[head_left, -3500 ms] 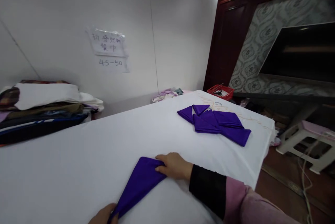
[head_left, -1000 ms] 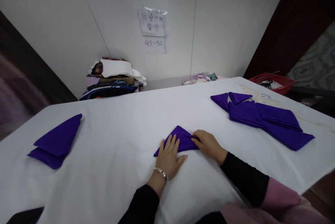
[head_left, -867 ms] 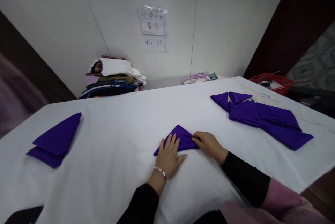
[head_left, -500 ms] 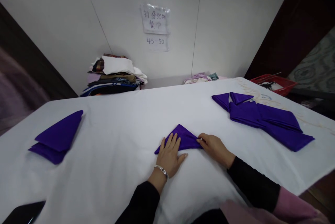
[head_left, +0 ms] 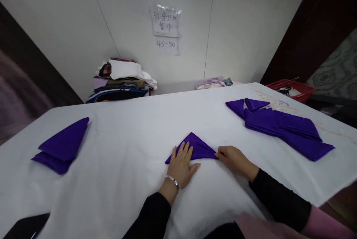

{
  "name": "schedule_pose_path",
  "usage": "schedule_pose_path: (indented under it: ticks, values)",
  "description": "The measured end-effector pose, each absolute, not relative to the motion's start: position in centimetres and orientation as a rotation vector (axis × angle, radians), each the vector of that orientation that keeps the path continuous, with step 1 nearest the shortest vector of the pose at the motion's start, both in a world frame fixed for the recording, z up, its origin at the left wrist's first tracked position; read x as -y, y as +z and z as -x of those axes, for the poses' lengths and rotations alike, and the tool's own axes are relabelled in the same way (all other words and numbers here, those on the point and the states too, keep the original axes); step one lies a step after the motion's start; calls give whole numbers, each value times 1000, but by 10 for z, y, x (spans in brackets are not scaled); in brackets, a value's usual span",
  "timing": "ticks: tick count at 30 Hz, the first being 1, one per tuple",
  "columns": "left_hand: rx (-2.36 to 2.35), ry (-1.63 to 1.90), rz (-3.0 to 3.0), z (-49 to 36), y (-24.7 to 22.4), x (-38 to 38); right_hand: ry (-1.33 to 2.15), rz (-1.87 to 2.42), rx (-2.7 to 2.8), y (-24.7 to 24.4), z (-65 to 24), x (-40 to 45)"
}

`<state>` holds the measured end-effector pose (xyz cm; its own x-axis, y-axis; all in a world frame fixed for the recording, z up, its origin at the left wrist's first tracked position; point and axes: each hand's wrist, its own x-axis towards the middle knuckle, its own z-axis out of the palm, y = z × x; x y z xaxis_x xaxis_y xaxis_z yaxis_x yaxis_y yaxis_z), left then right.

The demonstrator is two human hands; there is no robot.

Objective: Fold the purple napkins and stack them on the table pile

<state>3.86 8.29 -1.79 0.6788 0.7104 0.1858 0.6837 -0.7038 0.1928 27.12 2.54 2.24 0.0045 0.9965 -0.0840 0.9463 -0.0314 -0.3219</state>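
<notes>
A purple napkin (head_left: 199,147), folded into a low triangle, lies on the white tablecloth (head_left: 125,138) in front of me. My left hand (head_left: 181,162) rests flat on the napkin's left part, fingers stretched out and thumb apart. At the right corner my right hand (head_left: 230,157) pinches the napkin's tip between thumb and fingers. Off to the left lies another folded purple napkin (head_left: 63,142). To the right, several folded purple pieces (head_left: 281,125) lie together, with two small triangles at their far end.
Behind the table's far edge is a stack of folded clothes (head_left: 122,79), and a smaller cloth pile (head_left: 213,83) lies further right. A red basket (head_left: 302,92) stands beyond the right edge. A dark object (head_left: 28,226) lies at the near left. Handwritten paper signs (head_left: 166,26) hang on the wall.
My right hand has shifted a little to the right, drawing the napkin's right tip outward. My left hand has stayed flat in place.
</notes>
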Motion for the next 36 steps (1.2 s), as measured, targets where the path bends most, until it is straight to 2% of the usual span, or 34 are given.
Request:
schedule_pose_path:
  ticks: [8,17,36]
  values:
    - [-1176,347,-2772,-39,-17,-82,265,1830,2090,50,-258,-67]
    - [-1174,373,-2785,-40,-16,-80,281,1825,2080,31,-213,-113]
    - [-1186,427,-2789,-40,-15,-79,665,1757,1811,7,-218,-135]
